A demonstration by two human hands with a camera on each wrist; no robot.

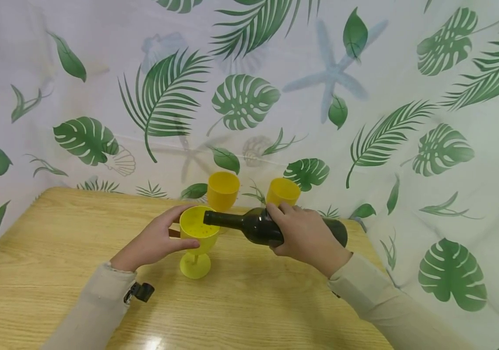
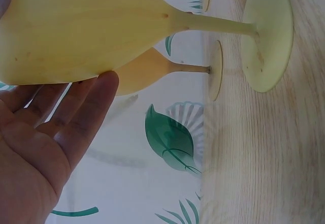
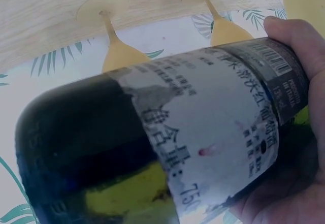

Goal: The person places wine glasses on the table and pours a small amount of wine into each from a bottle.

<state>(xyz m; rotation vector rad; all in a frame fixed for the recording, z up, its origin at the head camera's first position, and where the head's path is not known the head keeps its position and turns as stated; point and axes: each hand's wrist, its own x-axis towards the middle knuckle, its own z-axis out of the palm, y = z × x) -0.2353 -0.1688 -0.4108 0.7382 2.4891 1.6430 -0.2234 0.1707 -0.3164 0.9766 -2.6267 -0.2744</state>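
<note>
A yellow goblet (image 1: 200,245) stands upright on the table. My left hand (image 1: 162,236) holds its bowl from the left, thumb at the front and fingers behind; in the left wrist view, fingers (image 2: 86,117) touch the bowl's side. My right hand (image 1: 304,233) grips a dark green wine bottle (image 1: 260,226) around its body. The bottle lies nearly level in the air, its mouth over the goblet's rim at the right. No stream of liquid shows. A white, worn label (image 3: 203,117) covers part of the bottle in the right wrist view.
Two more goblets stand at the back of the wooden table (image 1: 240,311): an orange-yellow goblet (image 1: 223,189) behind the held one, and another goblet (image 1: 283,190) partly hidden by the right hand and bottle. A leaf-patterned curtain (image 1: 249,141) hangs just behind the table.
</note>
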